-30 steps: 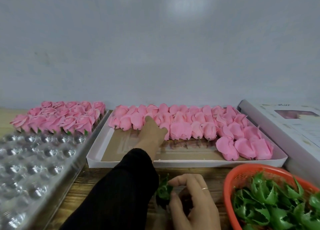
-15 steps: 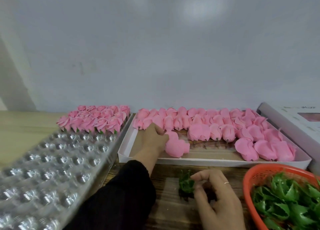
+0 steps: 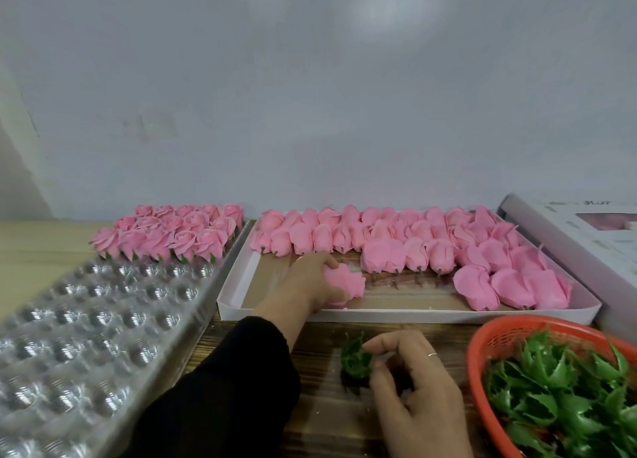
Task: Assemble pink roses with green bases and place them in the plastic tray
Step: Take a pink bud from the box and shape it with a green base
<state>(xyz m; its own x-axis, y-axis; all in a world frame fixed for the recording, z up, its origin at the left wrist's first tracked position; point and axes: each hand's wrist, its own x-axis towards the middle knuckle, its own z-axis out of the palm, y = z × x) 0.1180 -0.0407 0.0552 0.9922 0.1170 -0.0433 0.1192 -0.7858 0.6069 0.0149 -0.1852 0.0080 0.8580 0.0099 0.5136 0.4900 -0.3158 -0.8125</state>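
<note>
My left hand point(image 3: 303, 285) grips a pink rose point(image 3: 346, 283) low over the front of the white cardboard box point(image 3: 396, 314), whose back rows hold several loose pink roses point(image 3: 406, 240). My right hand point(image 3: 413, 388) pinches a green base point(image 3: 356, 359) just above the wooden table. At the left lies the clear plastic tray point(image 3: 96, 323). Its far end holds several finished roses with green bases point(image 3: 172, 231), and the near cups hold nothing.
A red mesh basket point(image 3: 503, 333) of green bases sits at the right front. A white printed box lid point(image 3: 586, 237) lies behind it on the right. A grey wall closes off the back of the wooden table point(image 3: 331, 406).
My left hand took a pink rose from the row and drew it toward me to the box's front edge. My right hand kept its hold on the green base.
</note>
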